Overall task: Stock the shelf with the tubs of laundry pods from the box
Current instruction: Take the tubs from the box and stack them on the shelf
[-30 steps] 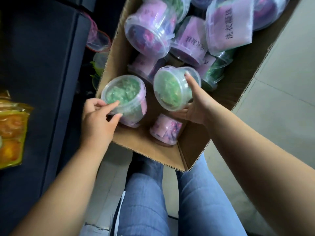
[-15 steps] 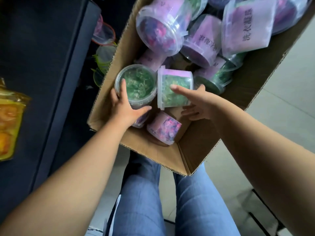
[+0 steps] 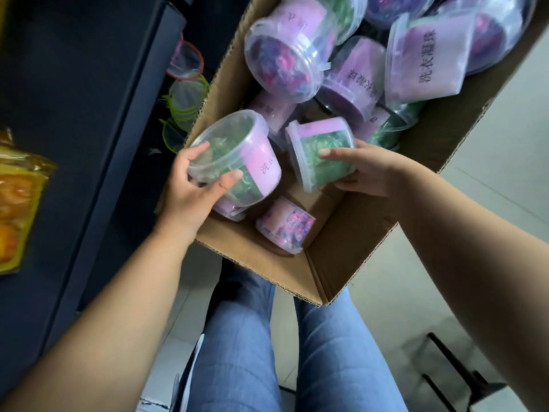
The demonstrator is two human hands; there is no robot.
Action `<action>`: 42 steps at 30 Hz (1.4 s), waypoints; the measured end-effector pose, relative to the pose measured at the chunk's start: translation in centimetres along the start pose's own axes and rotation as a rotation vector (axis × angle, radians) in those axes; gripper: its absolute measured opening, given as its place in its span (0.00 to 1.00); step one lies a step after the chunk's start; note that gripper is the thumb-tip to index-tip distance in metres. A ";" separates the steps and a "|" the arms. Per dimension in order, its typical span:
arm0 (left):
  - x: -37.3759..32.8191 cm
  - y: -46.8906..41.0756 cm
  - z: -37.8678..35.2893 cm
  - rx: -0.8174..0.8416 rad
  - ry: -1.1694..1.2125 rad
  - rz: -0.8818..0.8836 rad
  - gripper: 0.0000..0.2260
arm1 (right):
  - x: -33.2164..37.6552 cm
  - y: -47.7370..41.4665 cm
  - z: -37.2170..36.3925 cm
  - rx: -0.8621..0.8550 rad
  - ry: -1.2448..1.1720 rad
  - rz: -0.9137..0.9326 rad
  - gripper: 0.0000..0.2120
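Note:
An open cardboard box [image 3: 350, 233] holds several clear tubs of laundry pods with pink labels. My left hand [image 3: 190, 191] grips a tub of green pods [image 3: 237, 150] at the box's left wall, fingers over the lid rim and thumb on its side. My right hand [image 3: 365, 168] holds a second green tub [image 3: 318, 147], lying on its side in the middle of the box. A small tub of pink and purple pods [image 3: 285, 224] lies at the near corner. More purple tubs [image 3: 285, 60] are piled at the far end.
A dark shelf unit [image 3: 83, 120] stands left of the box. Clear tubs with coloured rims [image 3: 185, 93] sit on its lower level. A yellow packet [image 3: 17, 209] lies on the shelf at far left. My jeans-clad legs [image 3: 267, 352] are below the box, on a pale tiled floor.
My left hand has tilted and raised its green tub toward the box's left wall. The right hand has closed round the second green tub, which lies more on its side.

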State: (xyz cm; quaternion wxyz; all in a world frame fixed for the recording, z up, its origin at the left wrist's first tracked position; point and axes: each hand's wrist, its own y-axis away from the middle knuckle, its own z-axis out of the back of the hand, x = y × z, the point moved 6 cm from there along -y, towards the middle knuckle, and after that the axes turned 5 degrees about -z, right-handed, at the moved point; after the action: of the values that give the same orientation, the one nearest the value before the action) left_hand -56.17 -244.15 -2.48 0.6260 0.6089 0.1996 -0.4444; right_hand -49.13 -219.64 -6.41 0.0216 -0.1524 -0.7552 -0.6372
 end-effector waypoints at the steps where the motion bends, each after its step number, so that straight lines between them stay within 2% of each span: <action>1: -0.4 0.2 0.2 0.032 0.094 0.038 0.38 | -0.1 0.6 -0.1 0.011 -0.065 0.004 0.21; 4: -2.0 0.9 0.4 0.175 0.242 0.120 0.44 | -1.0 2.5 -0.8 0.097 -0.282 -0.010 0.38; 5: -2.8 1.2 0.5 0.231 0.256 0.129 0.46 | -1.0 3.5 -1.4 0.147 -0.345 -0.001 0.40; 9: -7.6 2.4 1.1 0.402 0.312 0.052 0.54 | 0.5 8.5 -4.3 0.302 -0.419 0.103 0.39; 13: -14.2 4.6 1.8 0.382 0.409 -0.098 0.56 | 3.6 14.4 -6.5 0.356 -0.290 0.263 0.45; 16: -18.5 6.3 2.1 0.375 0.458 -0.199 0.57 | 5.8 18.8 -7.5 0.349 -0.265 0.384 0.42; 20: -22.1 8.1 2.5 0.458 0.534 -0.243 0.51 | 7.3 23.1 -7.5 0.364 -0.380 0.451 0.39; 24: -24.3 10.6 2.8 0.469 0.483 -0.308 0.56 | 7.2 27.1 -7.5 0.400 -0.370 0.450 0.35; 26: -25.2 12.6 2.3 0.495 0.413 -0.321 0.51 | 6.4 28.8 -7.6 0.413 -0.332 0.403 0.40; 29: -26.6 15.3 1.9 0.558 0.412 -0.367 0.31 | 5.3 31.2 -7.9 0.452 -0.262 0.362 0.44; 30: -27.1 16.4 1.8 0.562 0.427 -0.346 0.29 | 4.9 31.9 -8.0 0.495 -0.245 0.370 0.43; 32: -27.7 18.1 2.3 0.509 0.497 -0.335 0.32 | 4.2 32.9 -8.6 0.618 -0.254 0.387 0.37; 34: -27.9 20.6 4.2 0.375 0.578 -0.377 0.29 | 3.8 34.6 -10.5 0.820 -0.245 0.414 0.30; 36: -27.4 23.9 6.7 0.238 0.689 -0.404 0.24 | 3.6 35.3 -12.1 0.926 -0.200 0.459 0.30; 40: -25.9 30.9 10.6 0.088 0.785 -0.527 0.34 | 3.4 38.3 -16.7 1.116 -0.091 0.407 0.31; 42: -25.1 34.3 12.2 0.013 0.810 -0.581 0.36 | 3.4 39.4 -19.3 1.132 -0.022 0.389 0.32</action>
State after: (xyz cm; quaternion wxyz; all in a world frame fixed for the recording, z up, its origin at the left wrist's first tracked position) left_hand -45.48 -252.41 39.61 0.3446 0.6557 0.5853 -0.3297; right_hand -45.36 -232.03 35.64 0.2080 -0.2590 -0.9357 -0.1187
